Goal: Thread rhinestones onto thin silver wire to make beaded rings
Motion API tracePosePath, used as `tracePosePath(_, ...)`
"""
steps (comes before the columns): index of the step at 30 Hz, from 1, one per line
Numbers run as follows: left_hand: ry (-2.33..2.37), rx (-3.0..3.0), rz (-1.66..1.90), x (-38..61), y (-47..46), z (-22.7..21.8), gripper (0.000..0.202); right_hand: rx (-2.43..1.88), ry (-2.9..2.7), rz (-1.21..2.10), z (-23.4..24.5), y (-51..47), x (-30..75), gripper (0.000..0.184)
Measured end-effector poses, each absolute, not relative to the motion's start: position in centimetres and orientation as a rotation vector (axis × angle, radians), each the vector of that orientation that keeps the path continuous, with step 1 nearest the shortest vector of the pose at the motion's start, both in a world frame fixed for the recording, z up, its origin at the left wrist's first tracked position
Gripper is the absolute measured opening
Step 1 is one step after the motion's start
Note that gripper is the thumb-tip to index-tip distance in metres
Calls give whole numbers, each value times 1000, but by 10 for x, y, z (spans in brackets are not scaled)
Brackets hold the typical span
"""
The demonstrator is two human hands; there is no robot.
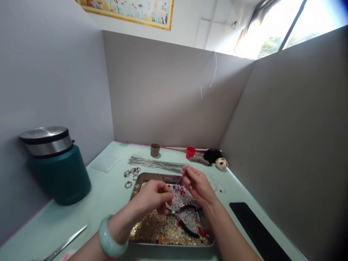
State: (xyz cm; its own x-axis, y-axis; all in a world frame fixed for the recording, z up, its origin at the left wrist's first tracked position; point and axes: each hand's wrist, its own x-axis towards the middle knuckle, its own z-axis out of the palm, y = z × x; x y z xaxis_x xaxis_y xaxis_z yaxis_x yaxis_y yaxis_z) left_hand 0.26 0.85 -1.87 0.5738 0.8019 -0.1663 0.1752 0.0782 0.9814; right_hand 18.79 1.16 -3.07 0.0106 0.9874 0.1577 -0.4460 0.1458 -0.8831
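My left hand (158, 195) is closed in a pinch over a metal tray (171, 245). To its right, my right hand (198, 184) is raised a little higher, with thumb and fingertips pressed together. Thin strands of wire (179, 179) run between the hands and stick up from the fingertips; their exact path is hard to make out. Gold and clear beads (149, 229) cover the tray's bottom, with red and purple ones near the far side. Black-handled pliers (188, 229) lie open on the beads, partly hidden by the hands.
Behind the tray lie a bundle of straight wires (154, 163), a brown cup (155, 149) and a red cup (190, 152). Several beaded rings (128, 185) sit left of it. A teal jar (58, 175), scissors (67, 243) and a black slab (255, 230) flank the work area. Grey partitions (168, 90) enclose the table.
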Motion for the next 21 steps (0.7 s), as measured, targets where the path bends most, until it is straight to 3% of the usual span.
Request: tracePosePath(21,945,1481,591,1,6,-9,17,-769,-1081,1005,-35,11,187,14)
